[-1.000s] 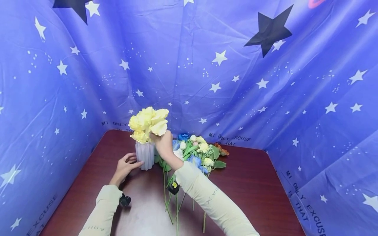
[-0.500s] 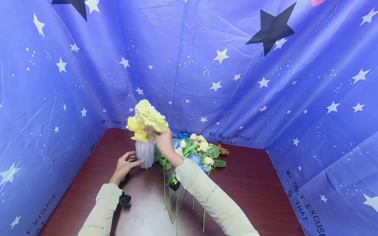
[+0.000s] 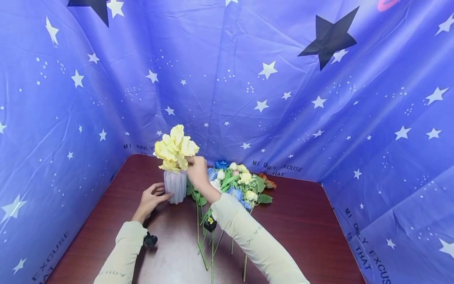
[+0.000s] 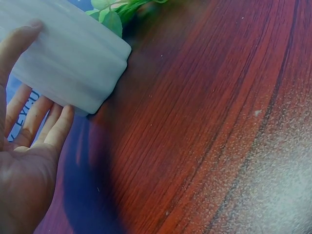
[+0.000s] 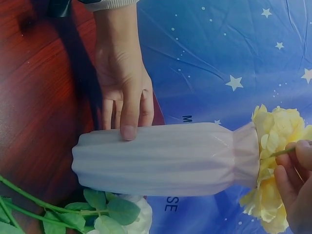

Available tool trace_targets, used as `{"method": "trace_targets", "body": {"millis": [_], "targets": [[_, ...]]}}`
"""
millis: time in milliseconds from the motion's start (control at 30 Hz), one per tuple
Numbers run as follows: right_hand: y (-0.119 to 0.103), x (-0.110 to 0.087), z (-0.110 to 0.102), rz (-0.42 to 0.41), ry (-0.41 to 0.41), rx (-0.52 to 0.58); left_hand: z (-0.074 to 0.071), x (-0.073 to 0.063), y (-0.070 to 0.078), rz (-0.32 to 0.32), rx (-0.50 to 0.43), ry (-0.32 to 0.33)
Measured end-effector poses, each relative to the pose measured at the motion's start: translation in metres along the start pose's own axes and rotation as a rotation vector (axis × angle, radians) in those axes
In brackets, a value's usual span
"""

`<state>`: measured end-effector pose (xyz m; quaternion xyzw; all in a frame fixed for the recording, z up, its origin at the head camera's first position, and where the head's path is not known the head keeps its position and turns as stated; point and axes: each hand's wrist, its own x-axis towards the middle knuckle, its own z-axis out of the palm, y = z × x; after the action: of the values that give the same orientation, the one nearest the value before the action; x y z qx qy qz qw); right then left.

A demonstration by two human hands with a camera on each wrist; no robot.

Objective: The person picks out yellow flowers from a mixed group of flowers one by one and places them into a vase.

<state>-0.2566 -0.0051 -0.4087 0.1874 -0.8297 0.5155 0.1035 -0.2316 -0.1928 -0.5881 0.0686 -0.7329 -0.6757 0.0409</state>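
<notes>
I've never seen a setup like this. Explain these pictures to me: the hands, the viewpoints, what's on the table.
No machine here: these are a person's two bare hands. The wide picture looks forward and down from the head; the other two look from the left and right wrists, which is why the vase seems tipped there. The head view shows it upright on the table. The left hand holds the vase's lower part. The right hand pinches a thin green stem just above the vase's mouth, among yellow blooms. Beside the vase lie loose flowers, including blue, white, yellow and orange ones. A blue starry cloth surrounds the table.
</notes>
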Motion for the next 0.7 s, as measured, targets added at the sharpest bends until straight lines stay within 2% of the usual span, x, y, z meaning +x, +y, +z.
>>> {"method": "trace_targets", "body": {"millis": [133,333,600,700], "targets": [[-0.0003,0.0004,0.0006,0.025,0.004,0.011,-0.0006,-0.0002,-0.0001,-0.009,0.005,0.004],[-0.0008,0.0004,0.0024,0.047,0.007,0.105,-0.0012,0.0007,0.0004,-0.011,-0.004,0.002],[0.0035,0.0027,0.0038,0.004,0.013,0.028,-0.0015,0.0009,-0.0003,-0.022,-0.009,0.001],[0.0054,0.0029,0.0043,0.008,0.000,0.047,-0.0012,0.0009,-0.0001,-0.016,-0.010,0.002]]}}
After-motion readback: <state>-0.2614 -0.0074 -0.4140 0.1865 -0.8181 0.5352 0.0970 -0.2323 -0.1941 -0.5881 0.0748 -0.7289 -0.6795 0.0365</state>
